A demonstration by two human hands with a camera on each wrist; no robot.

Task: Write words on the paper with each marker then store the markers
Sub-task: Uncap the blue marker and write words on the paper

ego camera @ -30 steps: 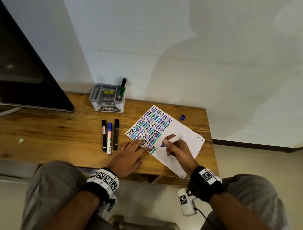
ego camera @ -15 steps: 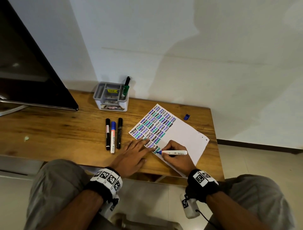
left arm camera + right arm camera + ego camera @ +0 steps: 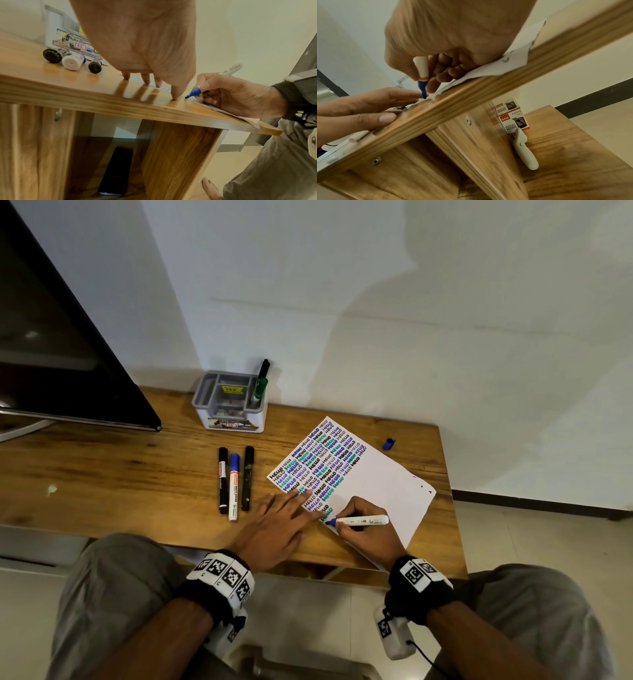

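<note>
A white paper (image 3: pixel 380 484) half filled with rows of coloured "HELLO" lies on the wooden table (image 3: pixel 113 474). My right hand (image 3: pixel 363 529) grips an uncapped white marker (image 3: pixel 363 521) with a blue tip (image 3: pixel 193 93), the tip touching the paper's near left corner. My left hand (image 3: pixel 281 525) lies flat, its straight fingers (image 3: pixel 175 93) pressing the paper's left edge beside the tip. Three capped markers (image 3: pixel 234 484), two black and one blue-capped, lie side by side left of the paper. A grey organizer (image 3: pixel 229 402) at the back holds a green marker (image 3: pixel 260 390) and a black one.
A loose blue cap (image 3: pixel 388 444) lies at the table's far right. A dark monitor (image 3: pixel 61 337) fills the back left. Under the table are a shelf (image 3: pixel 573 155) with small boxes (image 3: pixel 513 119) and a white controller (image 3: pixel 524 150). The paper's near corner overhangs the table edge.
My right hand has brought the marker down from a raised tilt to lie nearly level, with its tip now at the paper's lower left rows. My left hand has stayed on the paper.
</note>
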